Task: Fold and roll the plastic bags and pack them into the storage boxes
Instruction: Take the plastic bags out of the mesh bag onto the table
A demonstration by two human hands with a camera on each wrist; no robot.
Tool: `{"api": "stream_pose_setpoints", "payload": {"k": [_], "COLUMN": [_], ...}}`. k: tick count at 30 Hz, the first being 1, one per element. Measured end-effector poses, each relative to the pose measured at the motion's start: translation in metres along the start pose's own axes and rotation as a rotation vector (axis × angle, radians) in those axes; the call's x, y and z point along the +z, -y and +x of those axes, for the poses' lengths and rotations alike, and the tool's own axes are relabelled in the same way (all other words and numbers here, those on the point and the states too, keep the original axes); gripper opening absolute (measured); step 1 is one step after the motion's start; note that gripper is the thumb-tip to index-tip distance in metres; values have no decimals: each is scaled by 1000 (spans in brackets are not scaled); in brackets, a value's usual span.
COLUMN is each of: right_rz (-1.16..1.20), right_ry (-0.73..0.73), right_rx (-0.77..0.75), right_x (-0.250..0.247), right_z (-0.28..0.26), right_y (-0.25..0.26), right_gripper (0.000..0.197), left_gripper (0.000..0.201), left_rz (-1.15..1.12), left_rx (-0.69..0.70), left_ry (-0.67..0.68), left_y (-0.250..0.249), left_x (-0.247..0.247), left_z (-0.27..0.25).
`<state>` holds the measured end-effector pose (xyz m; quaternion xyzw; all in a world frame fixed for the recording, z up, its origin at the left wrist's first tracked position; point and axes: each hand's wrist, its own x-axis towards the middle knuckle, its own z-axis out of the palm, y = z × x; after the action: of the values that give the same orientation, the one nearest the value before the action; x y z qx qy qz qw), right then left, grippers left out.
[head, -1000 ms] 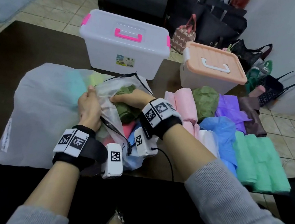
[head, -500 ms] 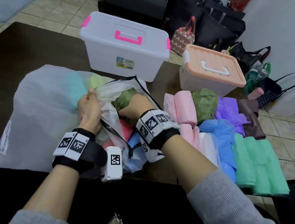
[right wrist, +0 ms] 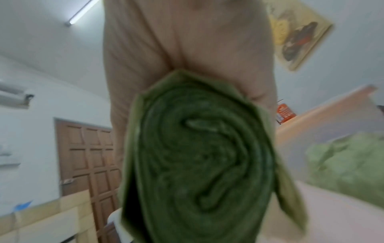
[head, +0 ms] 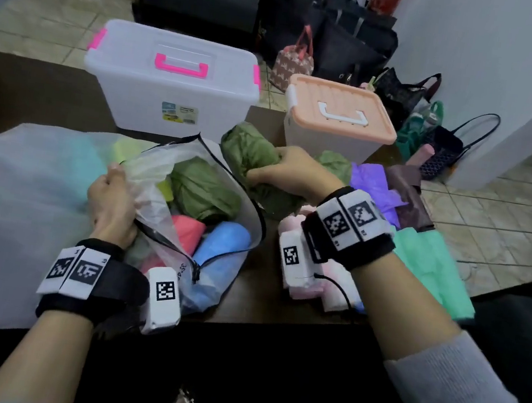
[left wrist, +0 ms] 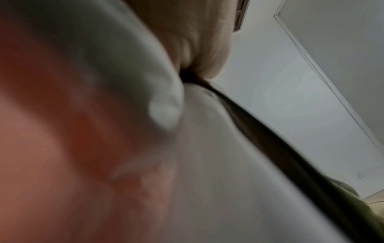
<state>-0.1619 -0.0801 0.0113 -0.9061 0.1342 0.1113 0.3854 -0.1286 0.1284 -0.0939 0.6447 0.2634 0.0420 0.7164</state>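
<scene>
Clear plastic, edged with a black zipper, forms the open pouch (head: pixel 186 224) at the near middle of the dark brown table (head: pixel 33 93), and every place below is given from that pouch. Inside it lie a dark green rolled bag (head: pixel 204 192), a red roll (head: pixel 187 229) and a blue roll (head: pixel 223 241). To its left and partly under it spreads a large translucent white bag (head: pixel 18 200). Behind it stands the clear storage box with pink latches (head: pixel 171 85), lid on, and behind to the right the white storage box with a peach lid (head: pixel 337 122), also lidded. To its right lie pale pink rolls (head: pixel 310 286), partly hidden by the right wrist, then purple bags (head: pixel 372 185) and mint green folded bags (head: pixel 430 265) farther right. The left hand (head: pixel 110 203) pinches the pouch's left rim, fingers curled on the clear film. The right hand (head: pixel 292 174), just beyond the pouch's far right rim, is wrapped round an olive green rolled plastic bag (head: pixel 250 154), which sticks out of the fist toward the clear box; the right wrist view shows its spiral end (right wrist: pixel 197 164) below the palm.
</scene>
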Motion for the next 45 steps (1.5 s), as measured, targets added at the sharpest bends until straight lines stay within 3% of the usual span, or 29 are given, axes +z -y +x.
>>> {"api": "stream_pose_setpoints", "payload": {"k": [3,7,12,15,19,23,27,34,45], "right_rz": [140,196,39,-75,-109,-289,-355,-175,-126], "right_ry": [-22,-197,-434,-391,-404,-417,-314,-191,-318], "right_rx": [20,52,156,200,234,288,323,338,244], "right_x": [-27,-56,-72,-64,-33,-9,-2,-24,-41], "right_z": [-3,1,12,19,35,44,46,39,31], "right_y": [-14,-31,-48,-52,-57,-63,-68,-62,-40], "right_gripper": [19,22,49,50,71,68,75,83,64], "left_gripper": [37,36,36,36,36,37,36,36,36], "left_rz": [-9,-18,-17,-5,-2,36,23,20,19], "left_rx": [20,28,44,36,23,19,11,2,8], "left_ry": [-9,-15,-13,-9,-6,-23,-22,-21,-17], "left_y": [-1,-1,-2,-2,1,6,6,5,5], "left_x": [0,0,0,0,0,-2,-1,-1,0], "left_z": [-3,-6,-7,-6,-3,4,3,5,3]}}
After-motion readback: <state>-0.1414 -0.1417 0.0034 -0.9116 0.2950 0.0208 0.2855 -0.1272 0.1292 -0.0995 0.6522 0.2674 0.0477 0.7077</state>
